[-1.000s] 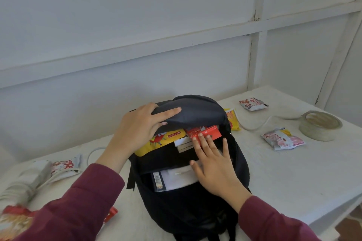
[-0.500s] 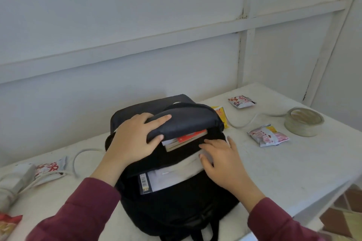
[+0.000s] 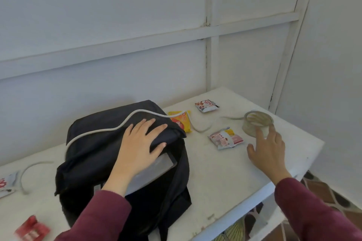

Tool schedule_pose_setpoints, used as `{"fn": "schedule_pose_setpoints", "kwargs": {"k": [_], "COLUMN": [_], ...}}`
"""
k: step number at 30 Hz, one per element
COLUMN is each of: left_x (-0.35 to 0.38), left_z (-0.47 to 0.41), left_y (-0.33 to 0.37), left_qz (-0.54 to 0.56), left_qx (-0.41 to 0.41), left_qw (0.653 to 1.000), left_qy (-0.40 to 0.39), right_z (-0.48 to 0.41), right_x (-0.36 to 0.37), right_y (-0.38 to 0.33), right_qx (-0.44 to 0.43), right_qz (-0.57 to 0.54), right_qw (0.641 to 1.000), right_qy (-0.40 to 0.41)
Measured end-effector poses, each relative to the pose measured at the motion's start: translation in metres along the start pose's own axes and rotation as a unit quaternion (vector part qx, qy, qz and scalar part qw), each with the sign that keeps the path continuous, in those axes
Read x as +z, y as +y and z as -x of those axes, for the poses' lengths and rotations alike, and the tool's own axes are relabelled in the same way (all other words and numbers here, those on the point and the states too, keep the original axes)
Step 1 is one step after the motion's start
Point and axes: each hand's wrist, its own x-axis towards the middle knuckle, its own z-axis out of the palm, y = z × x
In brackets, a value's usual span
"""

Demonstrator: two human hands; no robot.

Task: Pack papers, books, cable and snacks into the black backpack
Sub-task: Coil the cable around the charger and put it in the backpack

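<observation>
The black backpack [image 3: 94, 154] lies on the white table [image 3: 221, 178] with its top flap down. My left hand [image 3: 139, 146] rests flat on the flap, fingers spread. A white paper [image 3: 156, 170] shows in the opening beneath that hand. A white cable [image 3: 121, 126] drapes over the top of the backpack and runs on across the table to the right. My right hand [image 3: 268, 148] hovers open over the table between a red-and-white snack packet [image 3: 225, 139] and a tape roll [image 3: 257, 123], gripping nothing.
A yellow snack packet [image 3: 181, 121] lies behind the backpack and another red-and-white packet [image 3: 205, 105] sits near the wall. Further packets [image 3: 31, 230] lie at the left. The table's edge is close on the right, with patterned floor [image 3: 323, 193] below.
The flap has come down over the books. My right hand left the bag's opening and moved right toward the packet and tape roll. The cable now lies across the backpack.
</observation>
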Motion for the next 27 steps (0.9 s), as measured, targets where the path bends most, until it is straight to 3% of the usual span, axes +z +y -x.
{"fn": "schedule_pose_setpoints", "kwargs": {"k": [5, 12, 16, 20, 27], "left_x": [0.011, 0.005, -0.001, -0.012, -0.03], "left_z": [0.007, 0.016, 0.028, 0.049, 0.069], "left_y": [0.005, 0.006, -0.004, -0.024, -0.06], "left_qz": [0.014, 0.034, -0.012, -0.005, 0.075], "left_qx": [-0.036, -0.045, -0.047, -0.054, -0.048], "left_qw": [0.999, 0.998, 0.999, 0.998, 0.996], "left_qy": [-0.025, 0.001, -0.022, -0.028, -0.032], "right_z": [-0.025, -0.039, -0.029, 0.01, 0.121], "right_x": [-0.001, 0.009, 0.012, -0.004, -0.022], "right_y": [0.027, 0.03, 0.02, -0.013, -0.088], "right_qx": [0.035, 0.046, 0.008, -0.043, -0.114], "right_qz": [0.043, -0.055, -0.13, -0.259, -0.397], "right_qw": [0.996, 0.997, 0.99, 0.961, 0.911], "right_qy": [-0.068, 0.016, 0.056, 0.081, -0.001]}}
